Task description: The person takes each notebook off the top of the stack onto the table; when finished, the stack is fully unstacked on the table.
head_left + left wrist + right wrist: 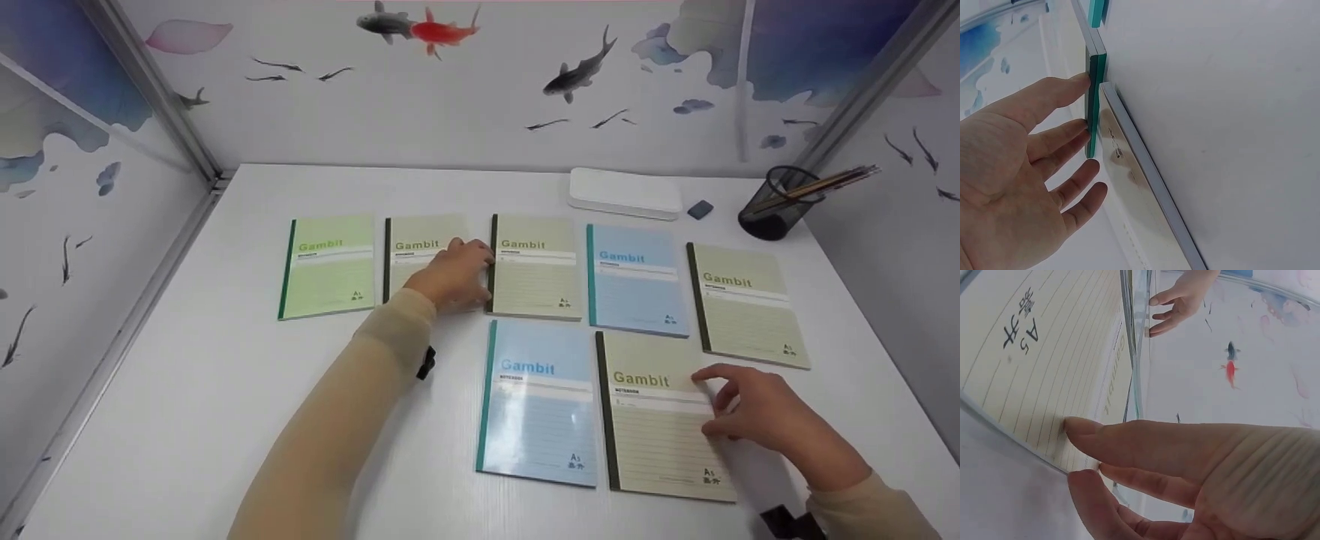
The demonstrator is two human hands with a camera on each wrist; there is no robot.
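My left hand (456, 276) reaches over the second notebook (397, 274) in the back row, which is beige and partly hidden. Its thumb and fingertips touch the dark spine of the beige notebook (534, 289) beside it; the left wrist view shows straightish fingers against that spine (1095, 95). At the front, my right hand (769, 416) rests its thumb and fingers along the right edge of another beige notebook (660, 450), without wrapping round it. To that notebook's left lies a light blue notebook (540, 427).
A green notebook (330, 277) lies at the back row's left end. Toward its right end are a blue one (637, 296) and a beige one (750, 315). Behind them stand a white case (624, 193), a dark eraser-like block (700, 209) and a mesh pencil cup (772, 217).
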